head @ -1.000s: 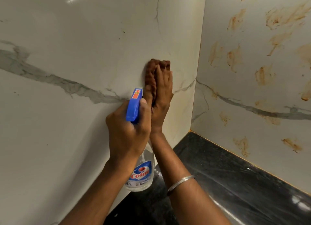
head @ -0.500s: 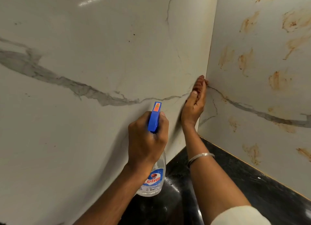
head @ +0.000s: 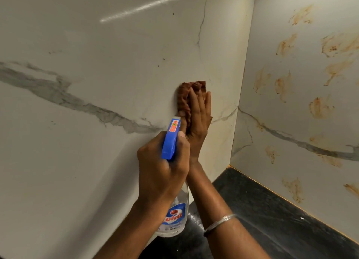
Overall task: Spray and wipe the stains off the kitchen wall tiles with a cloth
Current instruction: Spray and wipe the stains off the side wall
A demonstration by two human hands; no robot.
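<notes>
Though glossy, stained wall tiles [head: 303, 111] above black counter [head: 275, 218].

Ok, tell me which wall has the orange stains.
The right-hand wall, past the corner; the left wall, where the right hand presses the cloth, shows mainly grey veins.

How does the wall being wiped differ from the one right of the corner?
The left wall looks almost clean, with a few tiny dark specks; the right wall carries many orange-brown smears. The right hand presses a brown cloth against the left wall; nothing touches the right wall. Both are white marble-look tiles with a grey vein, above the black countertop.
</notes>
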